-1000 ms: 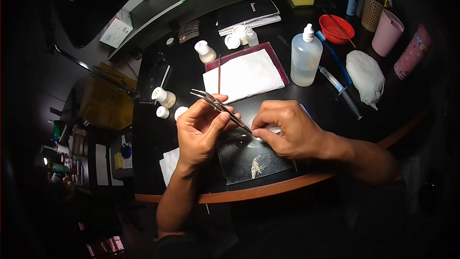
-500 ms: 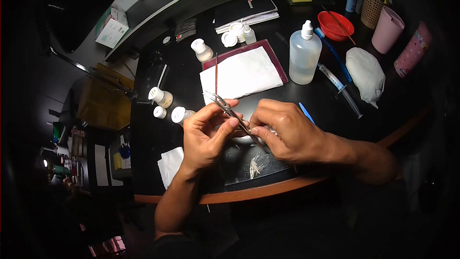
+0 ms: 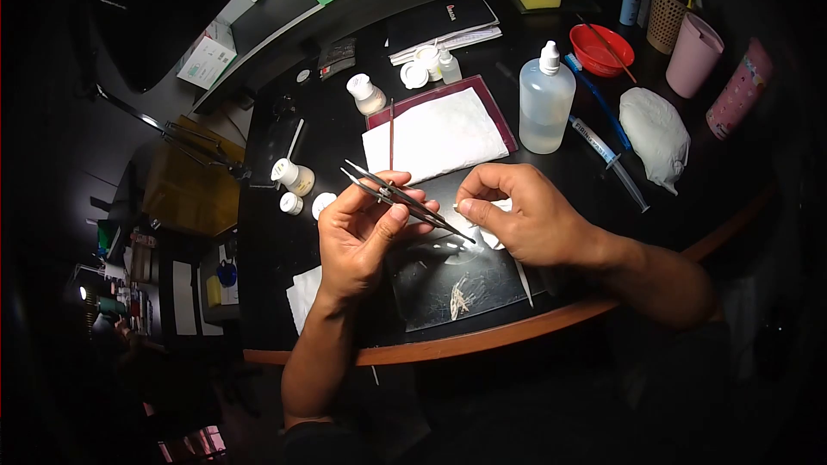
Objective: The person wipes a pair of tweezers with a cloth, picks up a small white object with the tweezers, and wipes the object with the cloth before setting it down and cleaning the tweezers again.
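Observation:
My left hand [image 3: 357, 237] is closed around dark metal tweezers [image 3: 405, 199]. They lie slantwise across its fingers, their two prongs pointing up and left and the other end down towards the middle of the mat. To the right, my right hand [image 3: 538, 220] has thumb and forefinger pressed together, with folded white tissue [image 3: 493, 232] showing inside and below its grip. A thin pale pointed stick [image 3: 525, 284] shows under that hand. Beneath both hands lies a dark shiny mat [image 3: 422, 297] with a small heap of off-white slivers [image 3: 460, 296].
Behind the hands, white paper [image 3: 444, 131] with a brush [image 3: 392, 133] lies on a maroon tray [image 3: 493, 103]. Small jars [image 3: 297, 176] stand left. Right are a clear bottle [image 3: 546, 112], a syringe [image 3: 607, 159], a red bowl [image 3: 594, 56] and a white wrapped lump [image 3: 655, 138].
My hands have moved apart. The lower end of the tweezers, earlier at my right fingers, is now free of them, and more of the white tissue and the pale stick shows.

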A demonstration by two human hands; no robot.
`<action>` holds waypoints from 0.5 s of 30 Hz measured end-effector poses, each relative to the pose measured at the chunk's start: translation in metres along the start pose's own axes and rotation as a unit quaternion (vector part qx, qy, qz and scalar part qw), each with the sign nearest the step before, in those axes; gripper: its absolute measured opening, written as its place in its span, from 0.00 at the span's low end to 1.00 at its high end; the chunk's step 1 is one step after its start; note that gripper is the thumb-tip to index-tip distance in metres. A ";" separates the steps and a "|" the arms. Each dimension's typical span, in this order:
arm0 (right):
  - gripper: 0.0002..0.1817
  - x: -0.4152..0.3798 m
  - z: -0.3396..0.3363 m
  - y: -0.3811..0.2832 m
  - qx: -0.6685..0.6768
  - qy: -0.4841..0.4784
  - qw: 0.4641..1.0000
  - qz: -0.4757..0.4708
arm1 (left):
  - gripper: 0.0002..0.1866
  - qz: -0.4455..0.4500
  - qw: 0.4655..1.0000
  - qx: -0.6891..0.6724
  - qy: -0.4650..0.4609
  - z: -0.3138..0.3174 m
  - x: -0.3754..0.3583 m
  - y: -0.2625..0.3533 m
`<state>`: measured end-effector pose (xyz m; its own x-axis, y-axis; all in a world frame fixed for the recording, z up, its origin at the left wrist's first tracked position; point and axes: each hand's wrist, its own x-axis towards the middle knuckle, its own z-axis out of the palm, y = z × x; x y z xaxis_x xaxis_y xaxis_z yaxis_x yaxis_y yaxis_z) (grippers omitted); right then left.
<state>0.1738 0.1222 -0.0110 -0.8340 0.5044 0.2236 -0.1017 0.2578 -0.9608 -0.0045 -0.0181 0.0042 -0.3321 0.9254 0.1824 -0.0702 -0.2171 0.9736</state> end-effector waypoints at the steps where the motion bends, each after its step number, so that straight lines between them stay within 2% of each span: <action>1: 0.08 0.001 -0.001 -0.001 0.002 -0.008 1.000 0.018 | 0.16 -0.001 1.000 0.000 0.001 0.000 0.000 -0.001; 3: 0.09 0.001 -0.003 -0.004 0.008 -0.023 0.998 0.055 | 0.16 -0.001 1.000 0.002 0.002 0.000 -0.001 0.000; 6: 0.09 0.001 -0.003 -0.010 -0.006 -0.011 0.999 0.051 | 0.16 0.004 1.000 -0.008 0.000 -0.001 -0.001 0.001; 9: 0.08 0.001 -0.001 0.000 -0.052 0.017 0.998 -0.026 | 0.15 0.019 1.000 -0.020 -0.010 -0.002 -0.001 -0.001; 15: 0.07 0.000 -0.001 0.000 -0.075 0.017 0.997 -0.021 | 0.14 0.014 1.000 -0.022 0.004 -0.003 -0.001 0.000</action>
<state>0.1740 0.1229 -0.0109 -0.8111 0.5181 0.2716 -0.0518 0.3988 -0.9156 -0.0068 -0.0195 0.0039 -0.3419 0.9165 0.2075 -0.1019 -0.2556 0.9614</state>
